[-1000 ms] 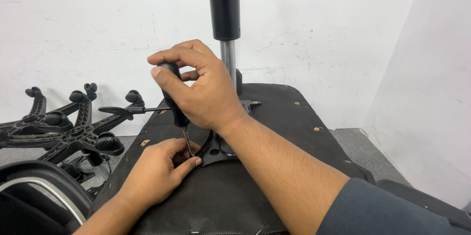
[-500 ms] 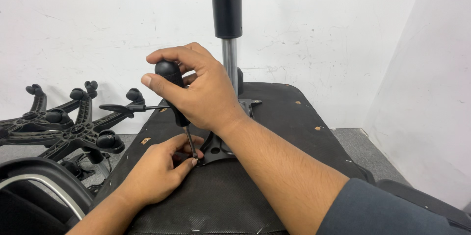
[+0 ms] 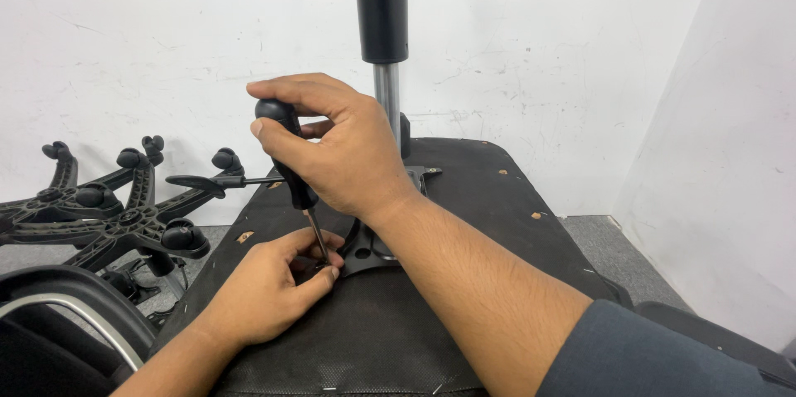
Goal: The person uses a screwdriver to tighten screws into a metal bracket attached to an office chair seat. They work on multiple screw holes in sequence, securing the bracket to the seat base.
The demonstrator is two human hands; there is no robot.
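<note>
My right hand (image 3: 336,148) grips the black handle of a screwdriver (image 3: 286,157), held upright with its shaft angled down to the black metal mechanism plate (image 3: 377,252). That plate is mounted on the upturned black chair seat (image 3: 464,198). My left hand (image 3: 265,289) rests on the seat with its fingertips pinched around the screwdriver tip, where a small screw is hidden. A gas lift cylinder (image 3: 381,24), black above and chrome below, rises from the plate behind my right hand.
Black five-star chair bases with casters (image 3: 108,206) lie on the floor at left. A black lever (image 3: 207,183) sticks out leftwards from the mechanism. A curved chair part (image 3: 66,314) sits at bottom left. White walls stand behind and at right; grey carpet (image 3: 597,239) shows at right.
My right hand has raised and tilted the screwdriver, exposing more of its shaft. My left fingers have closed in around the tip.
</note>
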